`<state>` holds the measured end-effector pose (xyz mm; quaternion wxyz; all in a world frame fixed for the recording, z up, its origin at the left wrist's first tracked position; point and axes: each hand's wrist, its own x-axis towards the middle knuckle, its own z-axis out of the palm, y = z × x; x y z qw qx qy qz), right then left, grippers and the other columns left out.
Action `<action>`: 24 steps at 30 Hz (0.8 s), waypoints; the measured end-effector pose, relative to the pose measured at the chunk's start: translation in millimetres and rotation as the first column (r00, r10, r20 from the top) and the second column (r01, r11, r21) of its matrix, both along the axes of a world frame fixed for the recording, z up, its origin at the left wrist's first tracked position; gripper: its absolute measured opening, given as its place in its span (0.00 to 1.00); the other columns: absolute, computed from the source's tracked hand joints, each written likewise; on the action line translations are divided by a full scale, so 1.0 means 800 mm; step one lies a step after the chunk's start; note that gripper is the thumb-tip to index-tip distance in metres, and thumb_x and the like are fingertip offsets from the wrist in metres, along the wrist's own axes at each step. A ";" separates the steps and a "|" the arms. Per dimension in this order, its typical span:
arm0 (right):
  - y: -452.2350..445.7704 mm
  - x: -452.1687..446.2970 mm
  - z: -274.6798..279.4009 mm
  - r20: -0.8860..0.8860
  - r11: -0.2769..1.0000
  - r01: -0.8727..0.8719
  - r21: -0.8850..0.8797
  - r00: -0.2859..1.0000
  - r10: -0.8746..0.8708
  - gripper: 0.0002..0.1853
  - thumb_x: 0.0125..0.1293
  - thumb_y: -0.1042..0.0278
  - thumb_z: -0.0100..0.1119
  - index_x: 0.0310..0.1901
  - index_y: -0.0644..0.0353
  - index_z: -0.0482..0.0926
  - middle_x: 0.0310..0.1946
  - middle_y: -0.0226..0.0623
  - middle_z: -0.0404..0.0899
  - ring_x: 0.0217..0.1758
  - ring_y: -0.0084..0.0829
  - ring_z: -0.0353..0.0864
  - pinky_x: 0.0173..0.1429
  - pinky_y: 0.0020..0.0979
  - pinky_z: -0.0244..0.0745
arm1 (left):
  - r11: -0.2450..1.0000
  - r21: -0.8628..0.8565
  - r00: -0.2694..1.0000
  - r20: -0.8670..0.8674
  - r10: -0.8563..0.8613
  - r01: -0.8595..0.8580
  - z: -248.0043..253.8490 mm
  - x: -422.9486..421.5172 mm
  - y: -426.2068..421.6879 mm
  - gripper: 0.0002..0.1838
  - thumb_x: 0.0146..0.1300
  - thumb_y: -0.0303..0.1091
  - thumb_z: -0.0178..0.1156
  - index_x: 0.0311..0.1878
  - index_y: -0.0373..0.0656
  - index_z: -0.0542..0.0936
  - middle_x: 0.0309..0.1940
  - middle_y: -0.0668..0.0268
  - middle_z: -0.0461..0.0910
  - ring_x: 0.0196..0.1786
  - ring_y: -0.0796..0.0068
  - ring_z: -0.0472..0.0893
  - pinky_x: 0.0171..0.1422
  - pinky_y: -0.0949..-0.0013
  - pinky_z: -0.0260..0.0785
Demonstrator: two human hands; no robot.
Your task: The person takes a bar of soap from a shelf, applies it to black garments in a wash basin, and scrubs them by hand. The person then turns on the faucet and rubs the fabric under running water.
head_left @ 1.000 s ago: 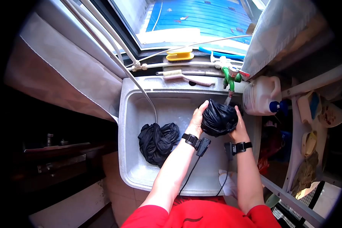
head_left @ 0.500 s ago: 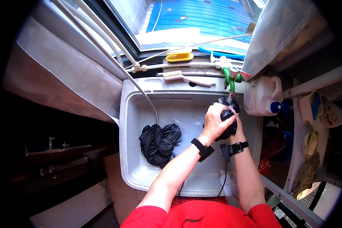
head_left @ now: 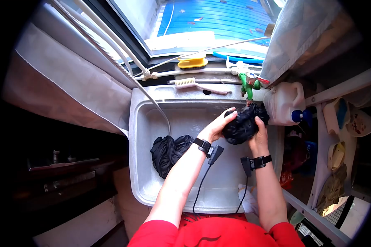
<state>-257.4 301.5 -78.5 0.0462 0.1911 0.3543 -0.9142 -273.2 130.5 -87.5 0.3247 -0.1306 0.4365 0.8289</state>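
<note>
A wet, bunched black cloth [head_left: 241, 127] is held between my two hands, right below the green tap [head_left: 247, 87]. My left hand [head_left: 217, 126] grips its left side, and my right hand [head_left: 259, 138] holds it from the lower right. Behind the cloth, part of the tap's mouth is hidden. A second dark cloth [head_left: 165, 154] lies crumpled in the left part of the grey sink [head_left: 135, 173]. Black straps with small devices and cables are on both wrists.
A pale brush [head_left: 185, 83] rests on the sink's back ledge, with a yellow brush [head_left: 192, 62] behind it. To the right stands a white jug [head_left: 282, 103] with a blue cap. A metal hose [head_left: 150, 97] runs down into the sink at left.
Half a second ago my hands were close together, squeezing the cloth under the tap. Now they are wider apart, my left hand further left, and the cloth is spread into a larger bundle between them.
</note>
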 end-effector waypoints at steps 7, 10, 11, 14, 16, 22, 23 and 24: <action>0.000 0.011 -0.011 0.042 0.978 -0.200 -0.057 0.978 0.203 0.30 0.63 0.45 0.58 0.59 0.59 0.70 0.55 0.34 0.76 0.58 0.32 0.75 0.66 0.37 0.66 | 0.899 0.102 0.858 -0.270 0.437 -0.426 0.025 0.013 0.002 0.09 0.51 0.27 0.64 0.36 0.41 0.76 0.30 0.71 0.77 0.33 0.81 0.76 0.41 0.76 0.71; -0.001 0.016 -0.014 0.092 0.949 -0.270 -0.163 0.954 0.287 0.41 0.60 0.29 0.49 0.61 0.59 0.68 0.57 0.37 0.75 0.60 0.35 0.74 0.66 0.39 0.68 | 0.932 0.104 0.850 -0.385 0.361 -0.348 0.052 0.024 0.001 0.10 0.48 0.30 0.65 0.34 0.41 0.77 0.32 0.71 0.77 0.37 0.79 0.75 0.46 0.75 0.68; 0.003 0.013 -0.018 0.069 0.926 -0.265 -0.270 0.954 0.292 0.40 0.60 0.29 0.49 0.61 0.60 0.68 0.58 0.38 0.74 0.61 0.35 0.73 0.67 0.39 0.67 | 0.953 0.036 0.829 -0.485 0.279 -0.300 0.055 0.030 0.003 0.11 0.48 0.30 0.66 0.35 0.41 0.76 0.35 0.69 0.77 0.40 0.78 0.75 0.50 0.74 0.67; 0.001 0.010 -0.004 -0.044 0.907 -0.292 -0.303 0.955 0.293 0.39 0.61 0.30 0.49 0.58 0.61 0.70 0.55 0.42 0.75 0.57 0.38 0.77 0.64 0.40 0.71 | 0.894 -0.304 0.647 -0.763 -0.020 -0.331 0.078 0.041 0.012 0.14 0.46 0.28 0.68 0.36 0.40 0.76 0.40 0.66 0.77 0.47 0.73 0.75 0.57 0.70 0.65; -0.001 0.008 0.001 0.010 0.907 -0.204 -0.367 0.975 0.224 0.35 0.63 0.34 0.51 0.56 0.61 0.72 0.52 0.42 0.77 0.53 0.38 0.79 0.61 0.39 0.74 | 0.735 -0.421 0.493 -0.859 -0.136 -0.532 0.085 0.049 0.020 0.15 0.46 0.27 0.68 0.38 0.41 0.77 0.46 0.62 0.76 0.52 0.65 0.75 0.61 0.65 0.64; -0.017 0.013 -0.021 0.134 0.999 0.019 0.049 0.991 -0.025 0.18 0.63 0.59 0.61 0.49 0.62 0.75 0.44 0.35 0.79 0.44 0.29 0.81 0.49 0.30 0.78 | 0.669 -0.454 0.584 -0.811 -0.038 -0.589 0.046 0.032 0.045 0.17 0.48 0.37 0.70 0.40 0.40 0.79 0.43 0.58 0.79 0.47 0.64 0.79 0.53 0.66 0.69; -0.022 0.017 -0.015 0.108 0.996 0.027 0.083 0.994 -0.036 0.17 0.62 0.62 0.63 0.48 0.63 0.75 0.43 0.33 0.78 0.43 0.26 0.80 0.49 0.29 0.78 | 0.659 -0.439 0.614 -0.788 0.044 -0.611 0.037 0.023 0.045 0.14 0.50 0.36 0.69 0.36 0.38 0.79 0.36 0.60 0.79 0.40 0.66 0.79 0.47 0.68 0.70; -0.022 0.015 -0.022 0.078 0.994 0.039 0.105 0.996 -0.047 0.17 0.62 0.62 0.63 0.48 0.62 0.74 0.41 0.32 0.78 0.41 0.25 0.80 0.48 0.29 0.79 | 0.650 -0.426 0.640 -0.759 0.123 -0.630 0.027 0.016 0.047 0.11 0.53 0.34 0.67 0.33 0.37 0.78 0.29 0.62 0.79 0.33 0.69 0.79 0.42 0.70 0.71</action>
